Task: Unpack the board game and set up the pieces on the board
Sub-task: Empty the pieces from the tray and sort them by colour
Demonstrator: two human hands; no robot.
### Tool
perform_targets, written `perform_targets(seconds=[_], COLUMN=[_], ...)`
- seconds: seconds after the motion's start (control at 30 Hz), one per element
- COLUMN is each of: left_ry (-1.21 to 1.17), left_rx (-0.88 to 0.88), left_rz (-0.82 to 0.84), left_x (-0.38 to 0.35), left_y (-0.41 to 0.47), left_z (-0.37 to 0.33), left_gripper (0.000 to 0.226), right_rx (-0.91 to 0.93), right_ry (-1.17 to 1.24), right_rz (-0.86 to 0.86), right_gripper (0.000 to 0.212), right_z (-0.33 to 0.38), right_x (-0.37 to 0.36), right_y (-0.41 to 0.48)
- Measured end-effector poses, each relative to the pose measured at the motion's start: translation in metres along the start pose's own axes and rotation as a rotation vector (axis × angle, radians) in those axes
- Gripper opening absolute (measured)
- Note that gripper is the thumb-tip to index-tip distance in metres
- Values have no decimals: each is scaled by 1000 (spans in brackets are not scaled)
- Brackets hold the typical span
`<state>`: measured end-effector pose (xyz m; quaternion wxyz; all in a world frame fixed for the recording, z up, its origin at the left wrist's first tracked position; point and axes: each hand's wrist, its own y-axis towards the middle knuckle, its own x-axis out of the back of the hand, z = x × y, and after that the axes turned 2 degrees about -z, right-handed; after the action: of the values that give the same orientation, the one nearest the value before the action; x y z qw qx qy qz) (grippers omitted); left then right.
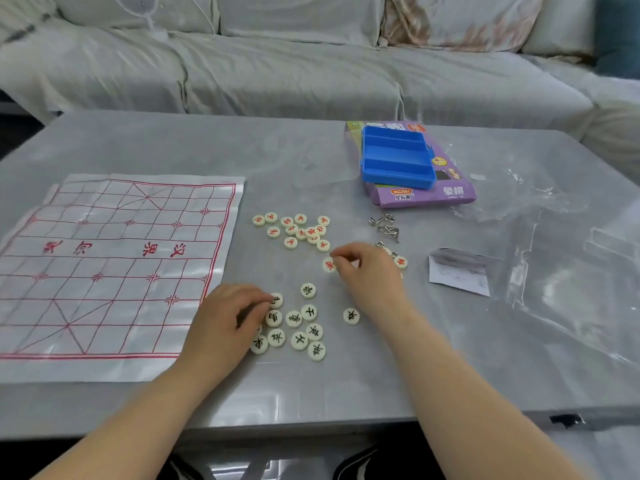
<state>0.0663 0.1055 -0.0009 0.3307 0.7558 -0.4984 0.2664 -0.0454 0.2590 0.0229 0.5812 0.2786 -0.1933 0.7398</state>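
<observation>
Loose pieces lie on the table [173, 143], right of the board [114, 268].
Left hand [228, 317] pinches a black piece [276, 299] at the black cluster [298, 327]; right hand [367, 268] pinches a red piece [329, 264] below the red cluster [298, 230]. Wire puzzles [384, 226], tray [396, 155] on box [433, 194] and slip [460, 271] lie rightward.

Inspector: Board?
Clerk: One white plastic sheet with red grid [114, 265], spread flat at left.
Inspector: Pieces?
Clerk: Off it, rightward: cream discs lettered red [294, 230], far cluster; cream discs lettered black [298, 327], near cluster. A blue plastic tray [396, 157] sits open-side up on a purple cardboard box [426, 194].
</observation>
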Motion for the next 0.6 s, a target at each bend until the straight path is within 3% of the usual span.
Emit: perform_targets(seconds=[0.07,0.23,0.4,0.6], left_ry=[-19,80,152,244], left_rx=[-95,-167,-217,-490], left_rz=[-39,54,57,-15], left_x=[-2,-7,-5,-15], left_y=[0,-1,1,-4], left_z=[3,10,9,-14], left_gripper=[42,44,40,43], right_rx=[-1,1,-14,-108], right_ry=[-36,-248,-74,-119], right_rz=[16,83,-90,-124], right_gripper=[22,23,21,19], right_z=[10,13,-2,-57], right_x=[-8,-24,2,56], right_y=[19,40,31,-47])
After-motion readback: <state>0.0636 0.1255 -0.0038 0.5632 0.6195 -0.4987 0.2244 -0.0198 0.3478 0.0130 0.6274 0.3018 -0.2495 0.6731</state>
